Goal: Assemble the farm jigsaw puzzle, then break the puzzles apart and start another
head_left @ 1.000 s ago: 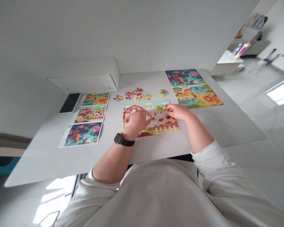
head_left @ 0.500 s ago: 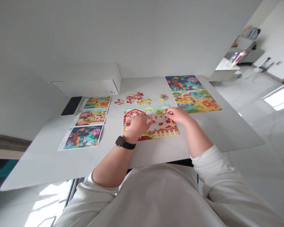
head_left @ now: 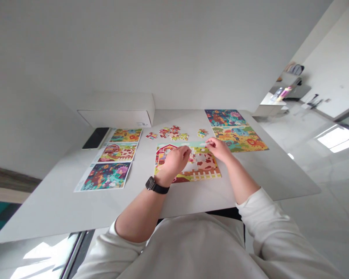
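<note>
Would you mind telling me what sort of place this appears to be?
Probably an indoor room, at home or in a small office; I cannot tell which. A white table stands by a plain wall, with a glossy floor and a pale cabinet beyond.

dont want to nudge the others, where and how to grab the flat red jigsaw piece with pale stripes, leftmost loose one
Likely pinch its near and far edges from above, coming from the near side: the thin red jigsaw piece lies flat, with multicoloured jigsaw pieces close on its right and colourful printed sheets to its left.
</note>
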{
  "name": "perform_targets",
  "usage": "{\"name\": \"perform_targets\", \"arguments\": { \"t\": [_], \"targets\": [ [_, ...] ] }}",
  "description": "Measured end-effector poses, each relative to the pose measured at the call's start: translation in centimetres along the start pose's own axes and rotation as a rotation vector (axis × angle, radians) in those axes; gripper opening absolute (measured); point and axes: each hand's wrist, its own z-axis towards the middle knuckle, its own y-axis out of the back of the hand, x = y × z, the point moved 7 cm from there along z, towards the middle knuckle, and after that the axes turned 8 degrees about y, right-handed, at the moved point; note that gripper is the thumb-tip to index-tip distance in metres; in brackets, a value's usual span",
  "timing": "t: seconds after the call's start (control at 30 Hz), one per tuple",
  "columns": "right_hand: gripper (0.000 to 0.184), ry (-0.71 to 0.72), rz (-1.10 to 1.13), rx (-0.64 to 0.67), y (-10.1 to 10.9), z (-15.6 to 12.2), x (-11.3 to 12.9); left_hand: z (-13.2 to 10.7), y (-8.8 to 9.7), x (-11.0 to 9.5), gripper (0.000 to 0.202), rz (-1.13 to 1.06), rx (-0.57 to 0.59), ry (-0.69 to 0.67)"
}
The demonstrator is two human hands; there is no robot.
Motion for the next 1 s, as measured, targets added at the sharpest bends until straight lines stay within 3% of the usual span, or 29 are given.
{"name": "perform_targets", "arguments": {
  "t": [0.17, 0.3, 0.73, 1.0],
  "targets": [
    [0.021, 0.041, 0.006, 0.035, 0.4, 2.4, 0.5, -0.9, -0.1, -1.9, 0.059, -0.056, 0.054, -0.137],
    [0.022, 0.079, -0.097, 0.083, 0.0, 5.3, 1.8, -1.4, -0.4, -2.5, 0.065, -0.078, 0.053, -0.201],
    [0.033, 0.153, -0.282, 0.283, -8.0, 14.7, 5.3, -1.7, -0.7, -2.7, 0.057, -0.049, 0.016, -0.235],
    [0.032, 0.209, -0.347, 0.311, -11.6, 16.9, 7.7, -1.9, -0.7, -2.9, 0.058, -0.079, 0.012, -0.243]
  ]
}}
